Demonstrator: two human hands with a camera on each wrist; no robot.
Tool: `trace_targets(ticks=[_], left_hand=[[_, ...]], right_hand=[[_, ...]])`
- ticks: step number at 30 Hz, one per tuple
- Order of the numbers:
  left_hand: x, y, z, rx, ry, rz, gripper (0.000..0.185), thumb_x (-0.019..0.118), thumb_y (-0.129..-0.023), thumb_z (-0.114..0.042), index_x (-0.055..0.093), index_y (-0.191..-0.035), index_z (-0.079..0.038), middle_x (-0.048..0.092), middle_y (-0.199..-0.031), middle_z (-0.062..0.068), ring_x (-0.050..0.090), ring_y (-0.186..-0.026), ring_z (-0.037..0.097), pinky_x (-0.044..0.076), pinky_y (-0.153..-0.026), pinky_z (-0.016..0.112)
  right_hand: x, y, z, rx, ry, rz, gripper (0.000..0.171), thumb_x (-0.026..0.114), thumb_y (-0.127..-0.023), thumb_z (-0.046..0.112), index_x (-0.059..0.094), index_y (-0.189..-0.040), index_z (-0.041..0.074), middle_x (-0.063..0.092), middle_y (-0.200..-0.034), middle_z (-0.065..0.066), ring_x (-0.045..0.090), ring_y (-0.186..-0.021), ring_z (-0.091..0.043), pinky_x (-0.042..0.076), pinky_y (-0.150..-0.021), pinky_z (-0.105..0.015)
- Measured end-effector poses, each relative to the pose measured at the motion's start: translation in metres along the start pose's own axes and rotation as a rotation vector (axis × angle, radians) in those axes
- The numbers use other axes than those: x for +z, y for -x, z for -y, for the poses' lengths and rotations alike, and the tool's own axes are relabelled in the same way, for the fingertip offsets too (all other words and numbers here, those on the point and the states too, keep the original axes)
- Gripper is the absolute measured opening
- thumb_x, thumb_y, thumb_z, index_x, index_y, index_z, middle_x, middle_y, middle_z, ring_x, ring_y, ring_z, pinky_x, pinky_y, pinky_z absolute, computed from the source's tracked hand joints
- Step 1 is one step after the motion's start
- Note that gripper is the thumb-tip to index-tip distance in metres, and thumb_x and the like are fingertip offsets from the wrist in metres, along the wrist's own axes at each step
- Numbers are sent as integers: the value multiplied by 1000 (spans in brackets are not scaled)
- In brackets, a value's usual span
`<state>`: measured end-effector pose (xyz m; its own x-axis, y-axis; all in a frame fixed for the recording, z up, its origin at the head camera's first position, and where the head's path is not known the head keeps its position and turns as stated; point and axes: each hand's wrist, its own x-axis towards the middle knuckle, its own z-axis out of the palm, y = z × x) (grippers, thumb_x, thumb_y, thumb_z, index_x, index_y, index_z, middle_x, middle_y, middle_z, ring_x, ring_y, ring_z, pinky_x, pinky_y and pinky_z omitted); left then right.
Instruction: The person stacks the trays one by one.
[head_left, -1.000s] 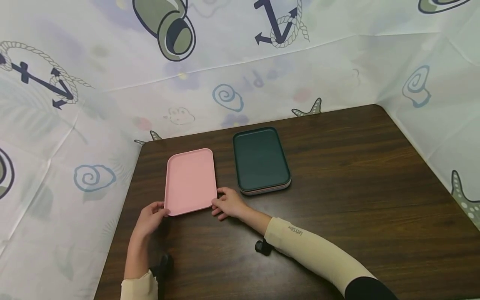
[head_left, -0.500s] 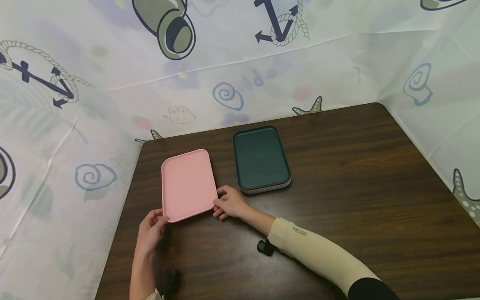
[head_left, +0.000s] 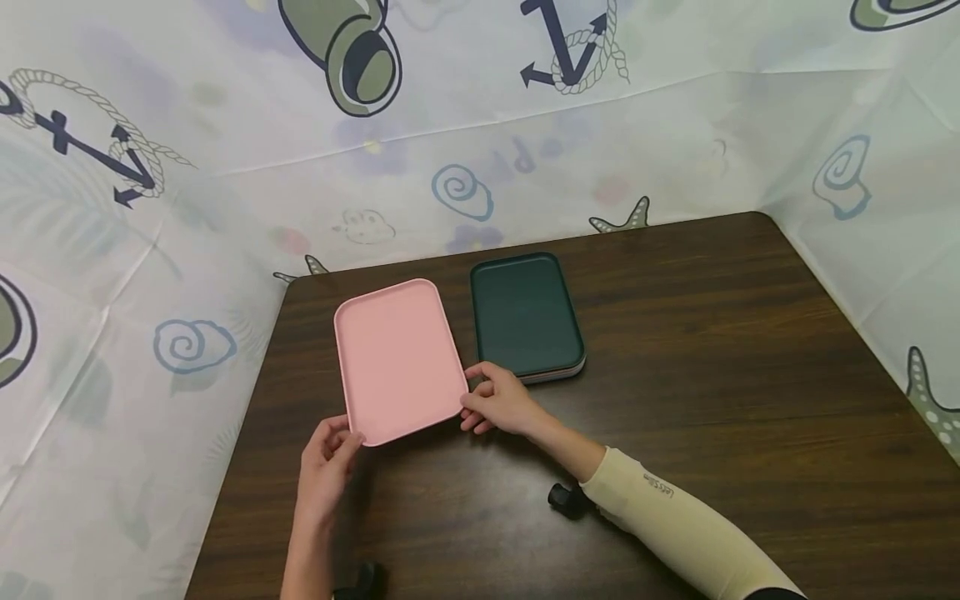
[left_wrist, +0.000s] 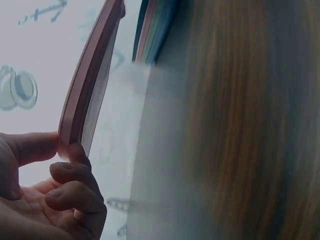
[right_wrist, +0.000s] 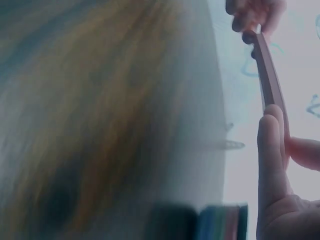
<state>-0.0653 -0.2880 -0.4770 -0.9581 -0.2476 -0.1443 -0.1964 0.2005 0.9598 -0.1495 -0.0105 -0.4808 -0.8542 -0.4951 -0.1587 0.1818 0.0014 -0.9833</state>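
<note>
A pink rectangular tray (head_left: 401,362) with a low rim is held above the table by both hands. My left hand (head_left: 325,467) pinches its near left corner, thumb on top and fingers beneath. At the near right corner my right hand (head_left: 502,402) pinches the rim the same way. Both wrist views show the pink tray (left_wrist: 90,75) edge-on, clear of the tabletop. Just to its right lies a stack of trays with a dark green tray (head_left: 525,312) on top; pink, green and blue edges show below it in the left wrist view.
The dark wood table (head_left: 712,375) extends to the right of the stack. A patterned white curtain (head_left: 525,125) hangs behind and along both sides of the table. A black wrist camera (head_left: 567,501) sits under the right forearm.
Both hands have lifted the pink tray and carried it right, toward the stack. It looks larger and its near edge is more tilted. The dark green stack has stayed put.
</note>
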Motion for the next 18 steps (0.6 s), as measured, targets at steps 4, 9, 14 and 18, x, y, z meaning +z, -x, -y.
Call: trace_targets(ticks=[4, 9, 14, 18], left_hand=[[18, 7, -6, 49, 26, 28, 25, 59, -97, -4, 55, -121, 1, 59, -78, 4, 38, -52, 10, 33, -45, 22], [42, 12, -11, 81, 64, 98, 24, 61, -95, -2, 55, -119, 1, 61, -84, 15, 36, -49, 9, 31, -44, 21], [67, 15, -15, 122, 76, 192, 23, 63, -94, -1, 56, -116, 0, 60, -86, 22, 37, -50, 10, 30, -45, 22], [85, 20, -16, 154, 74, 267, 22, 63, -93, -1, 55, -114, 1, 60, -86, 23, 41, -52, 11, 33, -47, 23]], right_hand=[[-18, 17, 9, 1, 5, 4, 43, 59, -92, 1, 41, -131, -6, 67, -91, -31, 72, -70, -30, 57, -59, -38], [-45, 41, 15, 13, 12, 8, 42, 59, -92, 0, 39, -129, -7, 67, -89, -29, 71, -69, -27, 57, -60, -38], [-74, 65, 17, 40, 26, 24, 44, 60, -94, 2, 36, -129, -9, 67, -91, -31, 71, -70, -27, 58, -62, -38], [-92, 86, 14, 67, 36, 36, 47, 61, -94, 2, 33, -129, -11, 67, -91, -31, 71, -73, -32, 57, -66, -44]])
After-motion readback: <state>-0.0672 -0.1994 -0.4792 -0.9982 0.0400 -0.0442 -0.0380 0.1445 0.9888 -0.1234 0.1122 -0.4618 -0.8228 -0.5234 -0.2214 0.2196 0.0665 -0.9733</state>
